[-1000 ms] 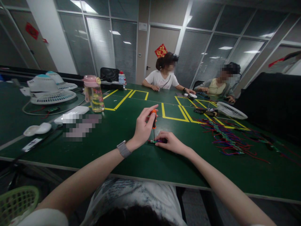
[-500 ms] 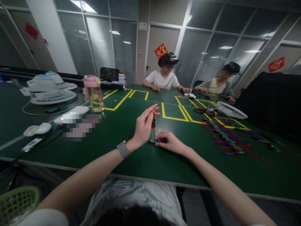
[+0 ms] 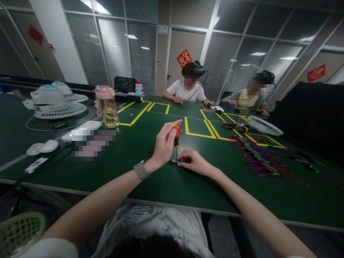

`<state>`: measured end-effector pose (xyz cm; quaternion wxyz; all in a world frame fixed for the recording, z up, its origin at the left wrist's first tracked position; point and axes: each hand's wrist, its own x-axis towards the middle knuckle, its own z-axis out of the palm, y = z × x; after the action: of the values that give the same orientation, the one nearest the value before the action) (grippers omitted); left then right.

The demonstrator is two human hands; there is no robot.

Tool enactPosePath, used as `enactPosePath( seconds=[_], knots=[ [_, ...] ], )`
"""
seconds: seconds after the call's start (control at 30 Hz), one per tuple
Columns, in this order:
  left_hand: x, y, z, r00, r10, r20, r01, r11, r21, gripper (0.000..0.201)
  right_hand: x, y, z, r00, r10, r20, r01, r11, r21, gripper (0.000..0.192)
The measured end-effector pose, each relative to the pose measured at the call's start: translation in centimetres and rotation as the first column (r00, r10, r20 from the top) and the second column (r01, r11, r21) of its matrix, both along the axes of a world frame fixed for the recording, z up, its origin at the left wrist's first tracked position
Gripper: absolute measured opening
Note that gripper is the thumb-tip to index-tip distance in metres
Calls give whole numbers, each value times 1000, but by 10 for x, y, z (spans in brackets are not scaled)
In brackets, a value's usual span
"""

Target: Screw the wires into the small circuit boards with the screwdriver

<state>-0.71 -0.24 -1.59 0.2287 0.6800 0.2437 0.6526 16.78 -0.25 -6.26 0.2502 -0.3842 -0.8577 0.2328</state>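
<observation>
My left hand [image 3: 165,141] grips the orange and black handle of a screwdriver [image 3: 176,137], thumb on one side and fingers on the other. The screwdriver stands nearly upright, its thin shaft reaching down to a small green circuit board [image 3: 174,161] on the table. Pressed low beside the shaft, my right hand [image 3: 194,162] pinches the right end of that board with thumb and fingers, hiding part of it. Dark and reddish wires show under the right palm. Whether the tip sits in a screw is too small to tell.
Several wired circuit boards [image 3: 259,154] lie in a row on the green table [image 3: 129,165] to the right. A white fan grille [image 3: 264,125] is behind them. On the left stand a pink-lidded bottle [image 3: 107,107] and white fans [image 3: 59,104]. Two people sit across the table.
The fingers of my left hand have shifted on the screwdriver handle, which looks turned slightly and more upright. My right hand and the circuit board stay in place.
</observation>
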Motion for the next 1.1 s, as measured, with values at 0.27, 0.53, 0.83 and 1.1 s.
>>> enactPosePath(
  seconds=[0.27, 0.53, 0.83, 1.1],
  knots=[
    [2, 0, -2, 997, -60, 51, 64, 995, -73, 32, 0, 0, 0, 1000, 0, -4, 0, 1000, 3, 17],
    [1, -2, 1, 992, 122, -23, -121, 992, 41, 18, 0, 1, 0, 1000, -1, 17, 1, 1000, 3, 18],
    [1, 0, -1, 998, -46, 45, 47, 998, -31, 31, 1, 1, 0, 1000, 7, 9, -7, 1000, 1, 18],
    [0, -3, 3, 997, 80, -8, -79, 996, 38, 17, 0, -1, 2, 1000, -1, 25, 1, 1000, -5, 18]
  ],
)
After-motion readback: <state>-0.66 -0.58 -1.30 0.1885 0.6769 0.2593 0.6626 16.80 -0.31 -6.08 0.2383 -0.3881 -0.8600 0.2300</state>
